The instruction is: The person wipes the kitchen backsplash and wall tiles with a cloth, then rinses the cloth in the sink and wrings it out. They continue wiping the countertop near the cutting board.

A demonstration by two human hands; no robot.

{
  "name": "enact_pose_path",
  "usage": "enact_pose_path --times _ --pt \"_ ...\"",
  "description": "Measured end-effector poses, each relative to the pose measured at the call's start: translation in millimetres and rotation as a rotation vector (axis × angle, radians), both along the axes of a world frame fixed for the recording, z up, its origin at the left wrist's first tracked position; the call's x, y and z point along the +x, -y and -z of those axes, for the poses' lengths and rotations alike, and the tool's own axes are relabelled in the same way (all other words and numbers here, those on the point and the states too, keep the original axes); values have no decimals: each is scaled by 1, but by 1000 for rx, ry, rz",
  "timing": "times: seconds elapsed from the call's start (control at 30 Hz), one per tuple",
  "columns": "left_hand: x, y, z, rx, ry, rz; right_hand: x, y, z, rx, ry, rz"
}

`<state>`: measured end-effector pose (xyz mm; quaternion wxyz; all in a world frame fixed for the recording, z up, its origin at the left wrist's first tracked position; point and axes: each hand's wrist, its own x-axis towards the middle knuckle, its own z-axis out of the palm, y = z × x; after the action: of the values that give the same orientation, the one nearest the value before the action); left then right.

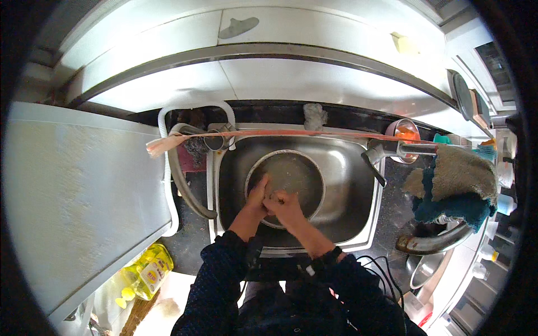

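Both hands meet over a round metal basin [304,214] that stands in a stainless steel sink [349,197]. Murky greyish water [290,170] fills part of the basin. My left hand [256,199] is at the basin's left side, its thumb pointing away from me. Against it rests my right hand [286,205], with the fingers curled. Whatever may lie between the two palms is hidden.
A faucet [214,143] with a curved spout stands left of the sink, beside a white corrugated hose [168,197]. A reddish strip [269,132] stretches across the sink's back. Cloths [462,180] hang over a metal pipe at right. A yellow detergent bottle [149,273] is lower left.
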<state>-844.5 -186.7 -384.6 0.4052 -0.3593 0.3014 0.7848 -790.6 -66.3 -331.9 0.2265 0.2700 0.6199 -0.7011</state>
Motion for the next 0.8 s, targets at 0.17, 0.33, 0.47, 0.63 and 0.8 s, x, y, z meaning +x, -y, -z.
enact_pose_path --times 0.17,0.33,0.47,0.63,0.8 --pt "8 -6 17 -67 -175 -3 10 26 -57 363 -347 41" --pt "18 -22 -1 -201 -45 -37 -6 28 -46 605 -304 207" --pt "18 -30 -38 -143 -33 -96 -17 17 -19 567 -209 252" --pt "18 -38 -65 -282 -11 -72 -39 -12 19 737 -195 89" --pt "24 -17 -47 -639 -225 154 -47 -48 68 957 10 108"
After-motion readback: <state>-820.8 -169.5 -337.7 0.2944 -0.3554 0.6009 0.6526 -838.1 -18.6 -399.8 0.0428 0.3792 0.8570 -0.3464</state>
